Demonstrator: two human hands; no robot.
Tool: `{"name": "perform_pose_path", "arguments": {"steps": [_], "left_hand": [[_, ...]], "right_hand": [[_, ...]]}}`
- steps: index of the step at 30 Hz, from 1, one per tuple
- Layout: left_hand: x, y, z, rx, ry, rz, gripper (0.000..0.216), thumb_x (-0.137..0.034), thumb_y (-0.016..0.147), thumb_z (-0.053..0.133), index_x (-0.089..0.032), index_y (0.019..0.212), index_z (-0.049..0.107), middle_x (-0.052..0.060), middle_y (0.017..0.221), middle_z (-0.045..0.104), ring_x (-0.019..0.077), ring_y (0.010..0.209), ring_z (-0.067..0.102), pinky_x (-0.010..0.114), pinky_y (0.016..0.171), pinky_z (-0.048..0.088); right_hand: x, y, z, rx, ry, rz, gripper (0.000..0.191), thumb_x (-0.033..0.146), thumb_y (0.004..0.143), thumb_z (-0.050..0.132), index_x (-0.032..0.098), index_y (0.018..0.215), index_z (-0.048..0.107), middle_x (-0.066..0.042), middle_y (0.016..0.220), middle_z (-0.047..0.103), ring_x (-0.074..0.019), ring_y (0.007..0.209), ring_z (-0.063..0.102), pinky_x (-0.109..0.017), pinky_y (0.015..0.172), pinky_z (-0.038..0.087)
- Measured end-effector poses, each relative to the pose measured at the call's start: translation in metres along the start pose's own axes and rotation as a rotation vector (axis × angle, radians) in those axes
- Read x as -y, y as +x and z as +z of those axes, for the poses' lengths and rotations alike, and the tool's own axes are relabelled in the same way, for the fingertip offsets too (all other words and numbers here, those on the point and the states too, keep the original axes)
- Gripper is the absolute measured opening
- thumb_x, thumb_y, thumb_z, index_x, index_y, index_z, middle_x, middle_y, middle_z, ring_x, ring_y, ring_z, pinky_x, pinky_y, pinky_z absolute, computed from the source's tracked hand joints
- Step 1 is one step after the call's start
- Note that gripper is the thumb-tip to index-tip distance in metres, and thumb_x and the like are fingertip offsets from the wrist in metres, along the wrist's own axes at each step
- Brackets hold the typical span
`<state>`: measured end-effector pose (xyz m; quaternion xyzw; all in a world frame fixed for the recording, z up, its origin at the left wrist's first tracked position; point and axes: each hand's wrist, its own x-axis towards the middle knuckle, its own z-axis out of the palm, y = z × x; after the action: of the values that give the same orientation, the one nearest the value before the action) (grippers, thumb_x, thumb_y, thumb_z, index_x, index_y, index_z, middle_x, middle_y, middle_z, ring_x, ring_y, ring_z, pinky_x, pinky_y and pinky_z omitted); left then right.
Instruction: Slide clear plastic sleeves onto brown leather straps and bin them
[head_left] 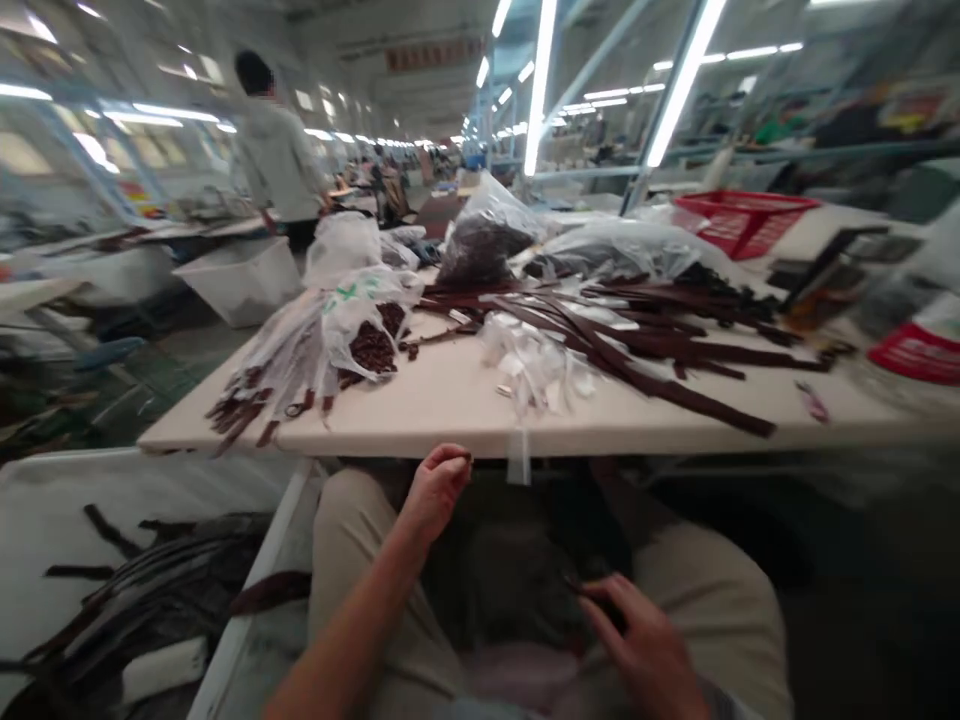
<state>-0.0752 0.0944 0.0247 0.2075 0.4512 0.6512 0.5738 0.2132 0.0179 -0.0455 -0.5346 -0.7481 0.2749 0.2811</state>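
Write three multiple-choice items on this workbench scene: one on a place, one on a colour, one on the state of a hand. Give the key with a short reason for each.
1. Where does the red basket stand?
A. at the far right of the table
B. on the floor at the left
C. on the person's lap

2. What colour are the long straps spread over the table?
A. white
B. dark brown
C. green

3. How is the left hand held?
A. flat on the tabletop
B. fingers pinched together, just below the table edge
C. wrapped round a plastic bag

Key: 1 A, it sits beyond the straps on the right; 2 B, the whole heap is dark brown; 3 B, the fingertips meet under the edge, while the right hand lies low over the lap.
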Motion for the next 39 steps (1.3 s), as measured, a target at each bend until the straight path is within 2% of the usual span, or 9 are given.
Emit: {"name": "perform_pose_path", "arguments": {"steps": [3, 7, 11, 16, 22, 27, 34, 37, 39], "left_hand": [[0.02, -0.011, 0.014, 0.067, -0.044, -0.168, 0.031, -0.026, 0.056, 0.085, -0.014, 0.078, 0.068, 0.002, 0.074, 0.068, 0.0073, 0.062, 0.059, 0.016, 0.059, 0.048], [0.033, -0.02, 0.019, 0.184, 0.024, -0.26, 0.033, -0.031, 0.06, 0.087, -0.012, 0.077, 0.066, 0.002, 0.069, 0.067, 0.007, 0.057, 0.058, 0.016, 0.055, 0.047], [0.039, -0.028, 0.019, 0.259, 0.056, -0.308, 0.033, -0.032, 0.063, 0.087, -0.013, 0.074, 0.062, 0.003, 0.075, 0.069, 0.0075, 0.058, 0.06, 0.016, 0.056, 0.048], [0.045, -0.032, 0.018, 0.293, 0.059, -0.348, 0.033, -0.029, 0.063, 0.087, -0.014, 0.071, 0.058, 0.002, 0.079, 0.069, 0.0072, 0.061, 0.061, 0.016, 0.058, 0.049], [0.053, -0.036, 0.02, 0.359, 0.117, -0.343, 0.035, -0.035, 0.063, 0.086, -0.014, 0.068, 0.058, -0.001, 0.063, 0.062, 0.0057, 0.05, 0.052, 0.016, 0.049, 0.042], [0.053, -0.037, 0.02, 0.366, 0.189, -0.319, 0.035, -0.036, 0.063, 0.085, -0.014, 0.068, 0.058, -0.001, 0.063, 0.063, 0.0058, 0.048, 0.05, 0.017, 0.049, 0.04], [0.054, -0.038, 0.019, 0.435, 0.334, -0.27, 0.025, -0.029, 0.07, 0.08, -0.013, 0.074, 0.062, 0.001, 0.062, 0.065, 0.0096, 0.055, 0.058, 0.021, 0.058, 0.045], [0.068, -0.037, 0.019, 0.407, 0.261, -0.283, 0.03, -0.029, 0.065, 0.083, -0.015, 0.083, 0.063, 0.0, 0.065, 0.066, 0.0104, 0.052, 0.058, 0.022, 0.054, 0.044], [0.08, -0.033, 0.017, 0.413, 0.241, -0.305, 0.037, -0.031, 0.061, 0.085, -0.014, 0.089, 0.067, 0.001, 0.067, 0.067, 0.0112, 0.051, 0.058, 0.023, 0.053, 0.044]], "right_hand": [[0.021, 0.014, -0.023, -0.077, 0.012, -0.037, 0.018, 0.034, 0.092, 0.055, 0.023, 0.087, 0.069, -0.002, 0.079, 0.067, -0.0175, 0.078, 0.065, -0.028, 0.073, 0.052], [0.056, 0.029, -0.042, -0.184, 0.053, -0.095, 0.011, 0.026, 0.091, 0.058, 0.021, 0.088, 0.068, -0.001, 0.074, 0.062, -0.0144, 0.072, 0.06, -0.024, 0.065, 0.047], [0.078, 0.038, -0.04, -0.215, 0.085, -0.136, 0.009, 0.022, 0.091, 0.059, 0.02, 0.091, 0.068, -0.001, 0.075, 0.061, -0.0134, 0.072, 0.059, -0.024, 0.066, 0.045], [0.088, 0.05, -0.029, -0.214, 0.103, -0.163, 0.011, 0.024, 0.092, 0.058, 0.019, 0.092, 0.068, -0.002, 0.077, 0.062, -0.0125, 0.071, 0.058, -0.023, 0.065, 0.045], [0.089, 0.054, -0.019, -0.209, -0.044, -0.209, 0.016, 0.024, 0.094, 0.054, 0.019, 0.093, 0.069, -0.002, 0.078, 0.062, -0.0119, 0.072, 0.058, -0.022, 0.067, 0.042], [0.084, 0.051, -0.016, -0.208, -0.158, -0.224, 0.02, 0.024, 0.096, 0.051, 0.019, 0.091, 0.07, -0.003, 0.078, 0.063, -0.013, 0.072, 0.059, -0.023, 0.067, 0.042], [0.067, 0.046, -0.013, -0.201, -0.027, -0.172, 0.019, 0.025, 0.095, 0.051, 0.02, 0.09, 0.069, -0.002, 0.074, 0.062, -0.0135, 0.07, 0.061, -0.022, 0.065, 0.046], [0.052, 0.042, -0.004, -0.197, 0.055, -0.181, 0.017, 0.03, 0.093, 0.054, 0.024, 0.088, 0.069, -0.001, 0.074, 0.065, -0.0137, 0.068, 0.064, -0.021, 0.065, 0.049], [0.042, 0.04, 0.002, -0.183, 0.113, -0.172, 0.015, 0.038, 0.089, 0.061, 0.028, 0.088, 0.071, 0.0, 0.077, 0.069, -0.0162, 0.077, 0.068, -0.022, 0.074, 0.053]]}}
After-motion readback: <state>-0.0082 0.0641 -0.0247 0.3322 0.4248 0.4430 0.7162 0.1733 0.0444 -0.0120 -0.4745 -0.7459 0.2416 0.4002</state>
